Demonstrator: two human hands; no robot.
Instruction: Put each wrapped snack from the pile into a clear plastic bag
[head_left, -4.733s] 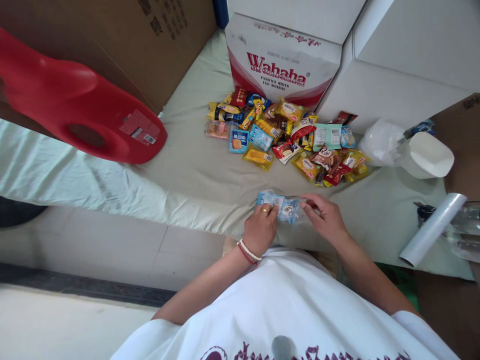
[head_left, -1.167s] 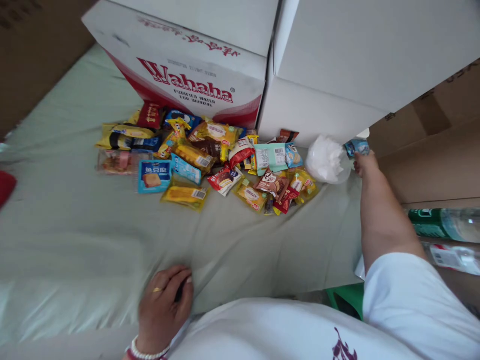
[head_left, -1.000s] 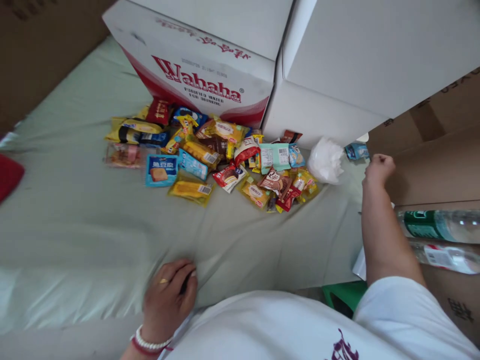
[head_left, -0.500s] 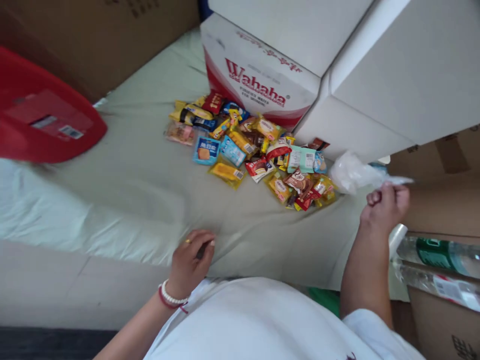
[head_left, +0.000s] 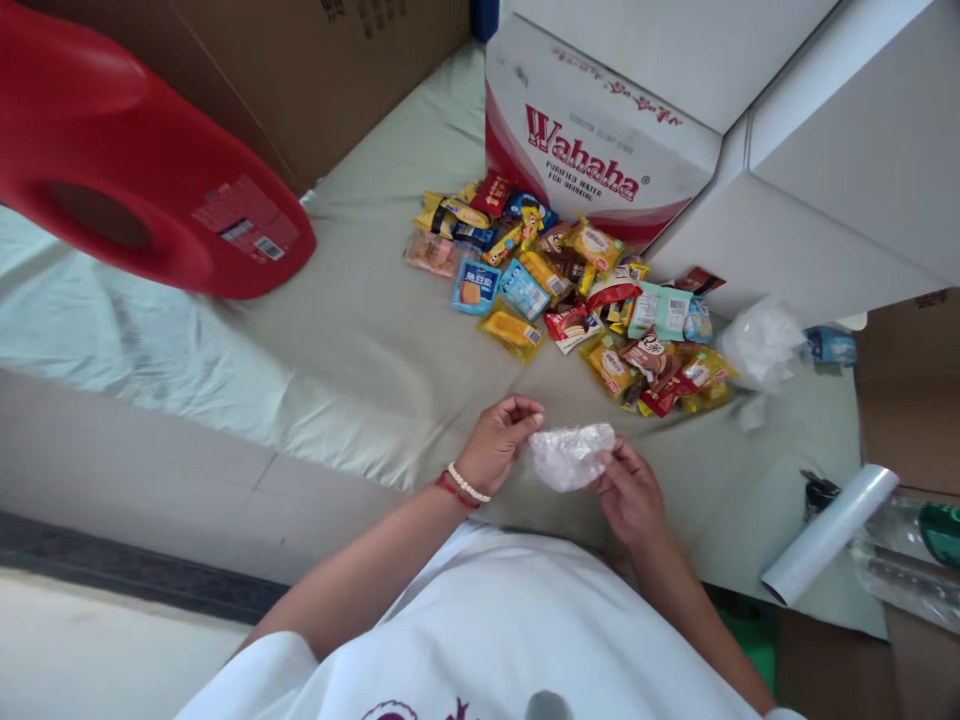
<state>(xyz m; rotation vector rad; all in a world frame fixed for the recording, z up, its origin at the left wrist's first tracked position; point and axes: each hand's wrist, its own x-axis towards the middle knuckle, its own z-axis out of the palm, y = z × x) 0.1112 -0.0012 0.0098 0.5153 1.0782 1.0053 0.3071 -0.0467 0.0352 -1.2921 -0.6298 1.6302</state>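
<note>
Between my two hands, just in front of my body, is a crumpled clear plastic bag [head_left: 571,457]. My left hand [head_left: 501,440] pinches its left edge between thumb and fingers. On the other side, my right hand [head_left: 628,490] grips the right edge. Beyond them a pile of wrapped snacks [head_left: 574,325] lies on the pale green cloth [head_left: 360,370], with yellow, blue, red and brown packets. A bunch of more clear plastic bags [head_left: 761,343] rests at the pile's right end.
Behind the snacks stands a white and red Wahaha carton [head_left: 592,150], beside a white box [head_left: 847,110]. A large red jug [head_left: 180,200] is at the left. To the right lie a roll of plastic film [head_left: 831,533], clear bottles [head_left: 911,575] and a small blue packet [head_left: 832,346].
My right hand has come back from the bunch of plastic bags with one bag. My left hand has moved right and taken hold of the bag too. The view has shifted.
</note>
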